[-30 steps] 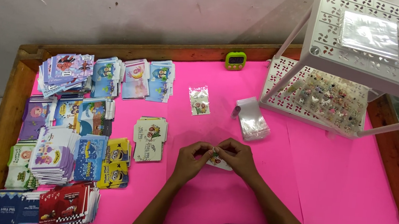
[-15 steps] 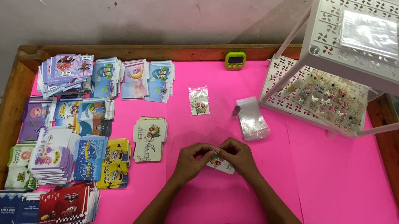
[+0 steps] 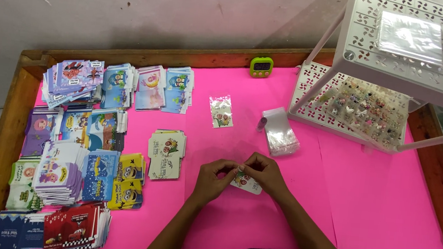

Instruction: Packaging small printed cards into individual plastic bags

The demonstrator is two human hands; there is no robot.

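A: so what are the hands up to, centre of the frame?

B: both meet over a small card [image 3: 248, 183], just below the middle of the frame; left hand [image 3: 211, 179] has its fingers curled in, tips pinching at the card's upper left edge; right hand [image 3: 265, 174] is curled too, pinching the card from the top; fingertips of the two nearly touch; the card sits low over the pink sheet [image 3: 377, 212], can't tell if it's resting on it or lifted a bit

A: and the stuff around?

B: card stack [image 3: 165, 155] just left of the hands; a pile of clear sleeves [image 3: 280, 135] above right of them; one filled packet [image 3: 221, 111] lying alone, upper middle; green timer [image 3: 261, 66] at the top edge by the wooden rim [image 3: 1, 134]; whole left side of the frame is rows of colourful card piles [image 3: 74, 142], blue, yellow, purple, red; white rack [image 3: 403, 61] fills the upper right, its lower shelf holding a tray of tiny trinkets [image 3: 368, 110], clear sheets on the top shelf
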